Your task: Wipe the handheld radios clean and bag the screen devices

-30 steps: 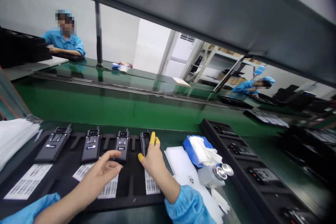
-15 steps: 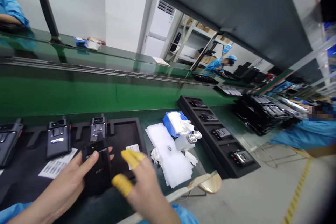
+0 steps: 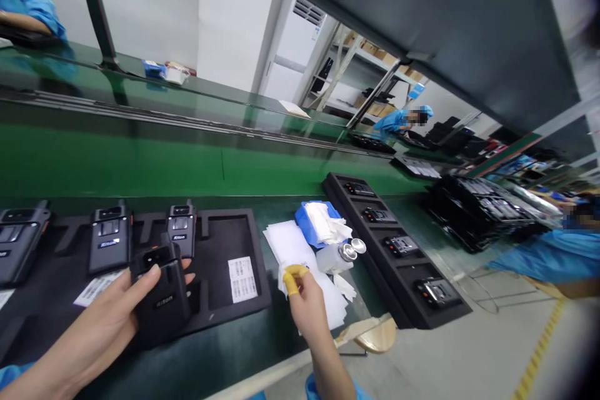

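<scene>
My left hand (image 3: 100,319) grips a black handheld radio (image 3: 162,297) and holds it just above the black foam tray (image 3: 255,300). Three more radios (image 3: 110,237) lie in the tray's slots behind it, and a white label sheet (image 3: 242,278) rests in the empty right slot. My right hand (image 3: 304,303), with yellow finger cots, reaches onto the stack of white wipes (image 3: 293,247) to the right of the tray; its fingers pinch at the top sheet.
A blue pouch with white cloth (image 3: 319,225) and a clear bottle with a metal cap (image 3: 340,256) sit by the wipes. A second black tray (image 3: 398,250) with radios lies to the right. A round stool (image 3: 375,337) stands below the bench edge. Other workers sit beyond the green conveyor (image 3: 140,162).
My left hand has taken a radio out of the tray and keeps it raised. My right hand moved away from it, rightwards onto the white wipes. The view swung right.
</scene>
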Demonstrator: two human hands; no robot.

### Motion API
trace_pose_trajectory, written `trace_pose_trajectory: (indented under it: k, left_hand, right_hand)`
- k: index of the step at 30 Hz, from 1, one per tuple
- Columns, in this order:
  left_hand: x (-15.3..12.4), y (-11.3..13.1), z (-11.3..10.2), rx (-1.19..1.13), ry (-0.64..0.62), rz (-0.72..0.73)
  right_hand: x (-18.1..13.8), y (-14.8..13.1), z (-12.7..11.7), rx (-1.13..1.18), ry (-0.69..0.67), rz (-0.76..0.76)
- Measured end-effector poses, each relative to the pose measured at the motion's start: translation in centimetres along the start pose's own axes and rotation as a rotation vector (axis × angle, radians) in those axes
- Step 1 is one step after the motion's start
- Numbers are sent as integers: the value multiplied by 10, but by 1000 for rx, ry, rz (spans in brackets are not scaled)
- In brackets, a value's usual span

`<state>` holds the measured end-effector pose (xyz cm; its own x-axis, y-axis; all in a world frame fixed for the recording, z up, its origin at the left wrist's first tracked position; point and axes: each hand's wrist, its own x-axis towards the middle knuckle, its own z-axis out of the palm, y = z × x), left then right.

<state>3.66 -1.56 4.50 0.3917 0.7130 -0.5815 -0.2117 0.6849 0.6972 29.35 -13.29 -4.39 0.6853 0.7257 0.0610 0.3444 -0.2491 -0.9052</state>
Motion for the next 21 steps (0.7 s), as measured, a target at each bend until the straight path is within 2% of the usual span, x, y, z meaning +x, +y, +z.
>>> trace_pose_trajectory:
  k: [5,9,14,21]
  left_hand:
    - [-3,2,0,-41,31,-36]
    - [-3,1,-2,-50,8,-51]
    - [-1,-1,-6,-13,-5,-33]
    - [0,-1,-9,64,-43,14]
  right_hand:
    - [9,-3,0,308,-70,167]
    - [14,-5,1,383,-61,249]
    - [21,-3,-1,230,-22,235]
    - [19,-24,-19,-10,8,29]
